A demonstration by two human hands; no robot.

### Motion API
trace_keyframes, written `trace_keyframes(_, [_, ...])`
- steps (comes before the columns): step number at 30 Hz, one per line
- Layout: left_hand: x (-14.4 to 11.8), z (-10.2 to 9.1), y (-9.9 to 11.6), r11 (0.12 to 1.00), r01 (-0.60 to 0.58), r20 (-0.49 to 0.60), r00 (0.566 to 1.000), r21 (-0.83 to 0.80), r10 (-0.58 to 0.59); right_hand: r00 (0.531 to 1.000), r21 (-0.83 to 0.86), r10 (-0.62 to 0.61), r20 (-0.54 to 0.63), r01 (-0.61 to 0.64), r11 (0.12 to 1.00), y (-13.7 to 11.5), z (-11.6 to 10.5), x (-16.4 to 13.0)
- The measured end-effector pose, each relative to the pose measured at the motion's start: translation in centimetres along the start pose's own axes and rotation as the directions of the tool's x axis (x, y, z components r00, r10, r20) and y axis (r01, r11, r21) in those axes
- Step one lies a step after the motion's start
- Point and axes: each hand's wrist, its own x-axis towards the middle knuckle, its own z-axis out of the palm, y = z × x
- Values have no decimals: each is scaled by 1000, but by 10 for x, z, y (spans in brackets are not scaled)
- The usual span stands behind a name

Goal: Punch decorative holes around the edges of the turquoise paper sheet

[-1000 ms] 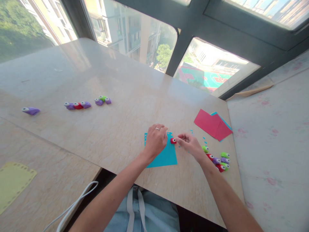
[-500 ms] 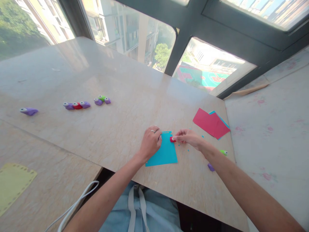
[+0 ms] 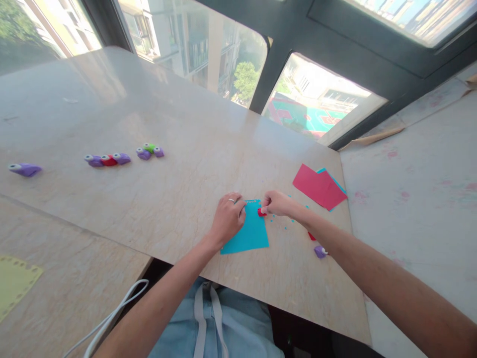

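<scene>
A blue paper sheet (image 3: 249,234) lies on the marble table (image 3: 179,164) near its front edge. My left hand (image 3: 228,217), with a ring on it, rests flat on the sheet's left part and pins it down. My right hand (image 3: 278,203) grips a small red paper punch (image 3: 261,212) at the sheet's upper right edge. Tiny blue paper bits (image 3: 278,219) lie scattered just right of the sheet.
A red sheet over a blue one (image 3: 318,187) lies at the right. Small punches (image 3: 319,251) peek out beside my right forearm. More purple, red and green punches (image 3: 107,159) sit at the left, one purple punch (image 3: 24,169) farther left. A yellow punched sheet (image 3: 13,281) lies bottom left.
My right hand has slid the red punch leftward onto the sheet's upper right edge. My forearm now hides most of the punches at the right. The view has shifted slightly.
</scene>
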Motion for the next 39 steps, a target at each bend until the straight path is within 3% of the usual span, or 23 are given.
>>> trace_keyframes(7, [-2, -1, -1, 999, -1, 3, 1000, -34, 1, 999, -52, 31, 38, -28, 998, -5, -4, -2])
trace_keyframes(23, [-3, -2, -1, 1000, -12, 3, 1000, -23, 12, 991, -59, 102, -83, -107, 993, -7, 6, -5])
trace_keyframes(33, [-2, -2, -4, 995, -14, -29, 1000, -100, 12, 995, 94, -10, -96, 19, 995, 7, 0, -21])
trace_keyframes(39, [-2, -2, -5, 992, -9, -24, 1000, -123, 6, 954, 129, -129, -270, 169, 977, 21, -1, -30])
